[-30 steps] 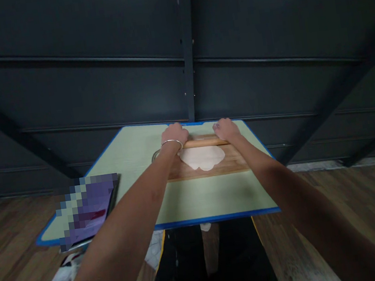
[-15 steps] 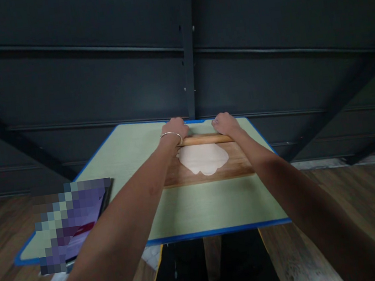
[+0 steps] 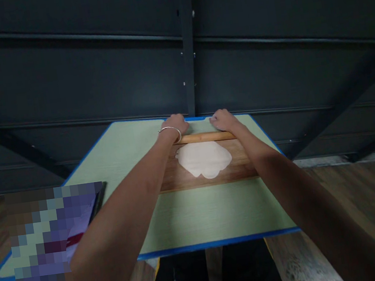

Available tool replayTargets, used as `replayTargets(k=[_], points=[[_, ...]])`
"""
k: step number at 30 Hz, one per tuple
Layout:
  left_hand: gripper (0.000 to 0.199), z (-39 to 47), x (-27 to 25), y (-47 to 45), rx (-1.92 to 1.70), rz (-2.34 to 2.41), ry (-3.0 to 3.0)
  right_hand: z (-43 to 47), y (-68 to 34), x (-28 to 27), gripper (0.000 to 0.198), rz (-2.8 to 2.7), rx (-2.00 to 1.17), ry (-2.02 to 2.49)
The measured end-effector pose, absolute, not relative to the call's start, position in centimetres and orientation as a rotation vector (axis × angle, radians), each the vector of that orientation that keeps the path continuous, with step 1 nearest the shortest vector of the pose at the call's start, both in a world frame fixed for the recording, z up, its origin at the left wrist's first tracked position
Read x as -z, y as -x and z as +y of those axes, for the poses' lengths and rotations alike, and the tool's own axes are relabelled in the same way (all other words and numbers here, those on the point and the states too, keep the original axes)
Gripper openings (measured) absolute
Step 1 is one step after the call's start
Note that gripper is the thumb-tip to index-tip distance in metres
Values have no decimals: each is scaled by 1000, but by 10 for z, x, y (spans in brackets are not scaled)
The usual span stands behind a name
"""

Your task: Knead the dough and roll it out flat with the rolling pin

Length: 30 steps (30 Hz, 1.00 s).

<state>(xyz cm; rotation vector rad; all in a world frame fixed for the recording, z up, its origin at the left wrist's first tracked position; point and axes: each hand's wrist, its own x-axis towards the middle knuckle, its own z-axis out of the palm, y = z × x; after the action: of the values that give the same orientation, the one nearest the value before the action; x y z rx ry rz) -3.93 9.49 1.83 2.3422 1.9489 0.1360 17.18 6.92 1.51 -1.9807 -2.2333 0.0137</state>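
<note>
A light wooden rolling pin (image 3: 206,137) lies crosswise along the far side of a wooden board (image 3: 174,180). My left hand (image 3: 175,124), with a thin bangle at the wrist, is closed over the pin's left end. On its right end my right hand (image 3: 222,121) is closed in the same way. Just on the near side of the pin, a flat white sheet of dough (image 3: 204,159) with an uneven, lobed edge is spread on the board. The pin's two ends are hidden under my hands.
The board rests on a pale green table (image 3: 214,215) with blue edging. At the left, a dark-edged flat item (image 3: 86,216) with a purple face is partly blurred out and partly behind my left forearm. A dark panelled wall (image 3: 123,75) stands close behind the table.
The view has shifted slightly, so table and board appear a little larger. Both hands stay on the rolling pin at the dough's far edge, and the dough keeps much the same outline.
</note>
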Motion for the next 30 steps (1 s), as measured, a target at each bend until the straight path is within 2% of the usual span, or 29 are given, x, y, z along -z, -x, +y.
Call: replayTargets(k=[30], points=[[49, 90, -16, 43, -229, 1989, -2217, 63, -172, -17, 42, -2235, 27, 1945]])
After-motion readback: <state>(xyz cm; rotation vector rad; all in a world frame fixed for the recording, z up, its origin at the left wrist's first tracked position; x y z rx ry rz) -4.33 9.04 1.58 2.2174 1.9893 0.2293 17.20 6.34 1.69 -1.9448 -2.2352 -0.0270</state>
